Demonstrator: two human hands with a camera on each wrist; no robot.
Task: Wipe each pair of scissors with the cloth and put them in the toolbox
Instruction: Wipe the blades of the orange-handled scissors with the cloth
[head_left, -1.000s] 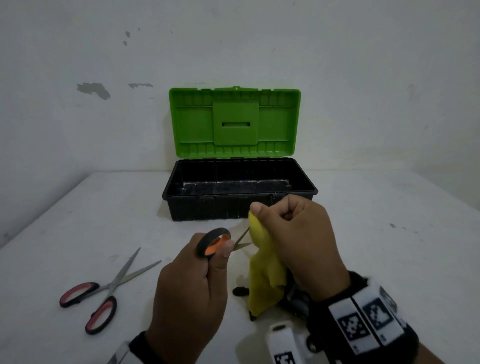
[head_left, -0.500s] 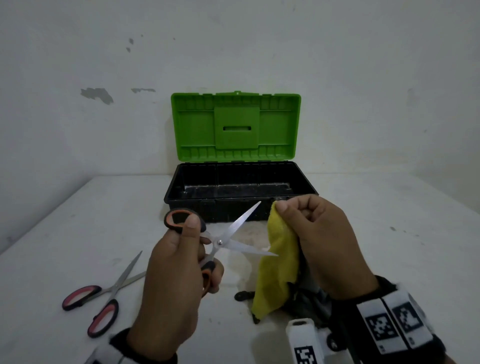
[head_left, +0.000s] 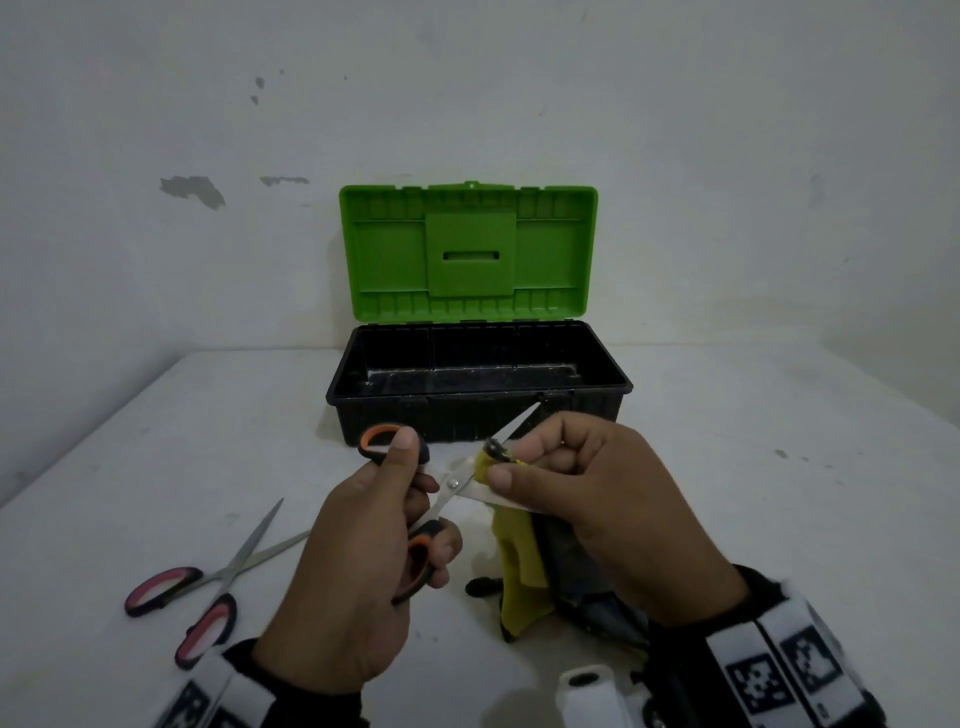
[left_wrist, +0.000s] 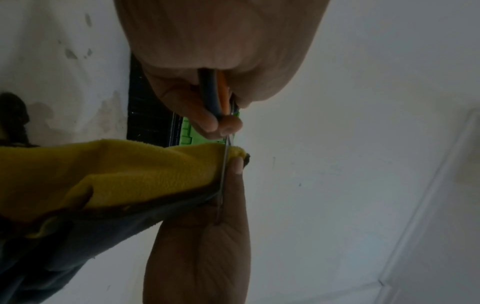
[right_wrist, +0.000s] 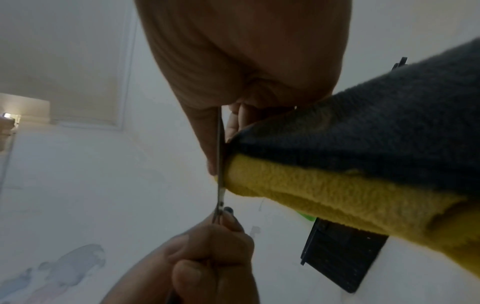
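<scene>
A white counter (head_left: 727, 467) meets a white wall (head_left: 675, 156). The wall shows grey patches of chipped paint (head_left: 193, 188). Lighting is dim.

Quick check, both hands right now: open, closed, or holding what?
Left hand: closed, gripping the handles of the orange-handled scissors, blades spread.
Right hand: closed, pinching the yellow cloth around one blade.

Bare plain room, maybe in a home; can't tell more.
I'm at a white table (head_left: 156, 441) against a scuffed white wall (head_left: 192, 189) with chipped paint; panelled ceiling (right_wrist: 91, 61) overhead.
</scene>
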